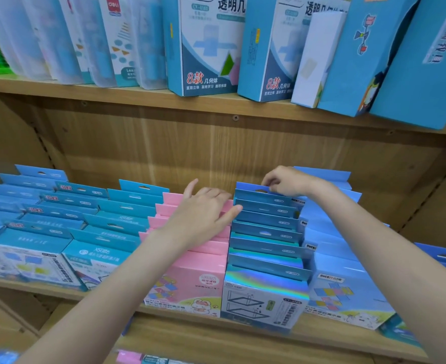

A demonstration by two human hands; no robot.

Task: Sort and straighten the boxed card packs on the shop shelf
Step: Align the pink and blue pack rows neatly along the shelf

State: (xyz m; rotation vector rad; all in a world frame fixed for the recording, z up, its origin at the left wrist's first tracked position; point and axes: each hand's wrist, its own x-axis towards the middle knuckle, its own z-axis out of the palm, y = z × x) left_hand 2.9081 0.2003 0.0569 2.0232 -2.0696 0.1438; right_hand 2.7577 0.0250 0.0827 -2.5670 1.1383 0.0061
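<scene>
Rows of boxed card packs stand front to back on the middle shelf [216,320]. My left hand [203,208] lies flat with straight fingers on the tops of the pink packs [187,282], its fingertips touching the side of the neighbouring holographic blue row [266,258]. My right hand [285,181] pinches the hang tab of the rearmost pack [250,187] in that holographic row. To the right stands a row of light blue packs [340,285]. Teal packs [103,248] and further blue packs [27,248] fill the left side.
The upper shelf [137,97] carries tall blue geometry boxes [206,48], clear cases and leaning blue boxes [426,61] that overhang its edge at the right. A wooden back panel [216,148] closes the space behind the rows. More packs show on the shelf below.
</scene>
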